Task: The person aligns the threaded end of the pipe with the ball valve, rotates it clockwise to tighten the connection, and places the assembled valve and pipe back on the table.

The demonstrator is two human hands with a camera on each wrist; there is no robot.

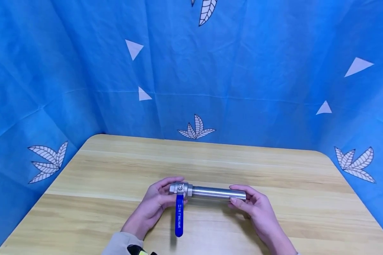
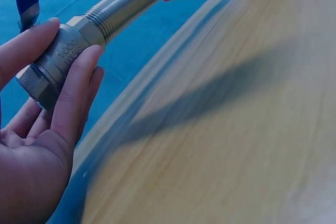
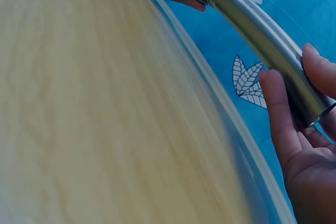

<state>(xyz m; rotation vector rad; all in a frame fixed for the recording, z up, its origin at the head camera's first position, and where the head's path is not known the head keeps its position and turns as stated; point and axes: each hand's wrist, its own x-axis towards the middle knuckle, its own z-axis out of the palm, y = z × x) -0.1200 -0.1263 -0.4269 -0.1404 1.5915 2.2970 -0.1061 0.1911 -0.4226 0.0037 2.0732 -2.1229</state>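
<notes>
My left hand [image 1: 155, 201] grips the metal body of a ball valve [image 1: 179, 188], whose blue lever handle [image 1: 179, 216] points toward me. Raised lettering shows on the valve body [image 2: 67, 51] in the left wrist view. A shiny metal pipe [image 1: 214, 192] runs from the valve out to the right, and some thread [image 2: 100, 23] shows where the two join. My right hand [image 1: 256, 209] holds the pipe's far end between thumb and fingers. In the right wrist view the pipe's end [image 3: 317, 111] sits between those fingers. Valve and pipe are held level above the table.
A light wooden table [image 1: 115, 166] with rounded far corners lies beneath the hands. Blue cloth [image 1: 229, 71] printed with white leaves and triangles surrounds its back and sides. Shadows of the hands and pipe fall on the wood.
</notes>
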